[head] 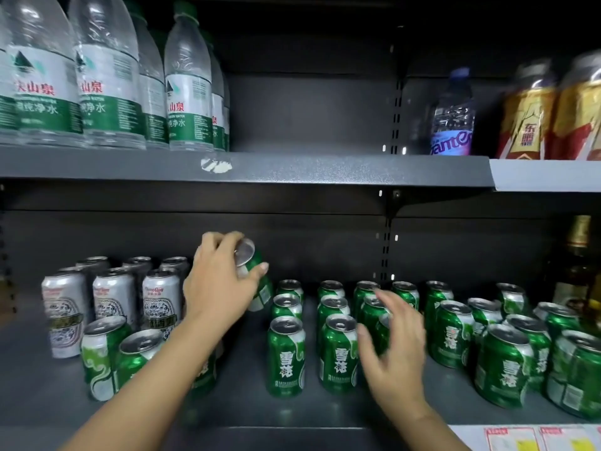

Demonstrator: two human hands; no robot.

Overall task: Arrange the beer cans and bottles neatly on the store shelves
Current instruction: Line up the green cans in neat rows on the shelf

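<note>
My left hand [217, 281] grips a green beer can [257, 281] by its top and holds it tilted above the lower shelf [234, 408], behind the front rows. My right hand [395, 346] hovers with fingers spread over a row of green cans [338, 353]; it holds nothing. Several green cans stand in rows across the middle and right of the shelf, one at the front middle [286, 356]. Two more green cans [107, 356] stand at the front left under my left forearm. Silver cans [113, 297] stand in rows at the left.
The upper shelf [292, 167] carries water bottles [107, 73] at left, a purple-labelled bottle [452, 115] and gold-red bottles [530, 118] at right. Dark glass bottles [577, 265] stand at the far right of the lower shelf. Price tags [527, 439] line the front edge.
</note>
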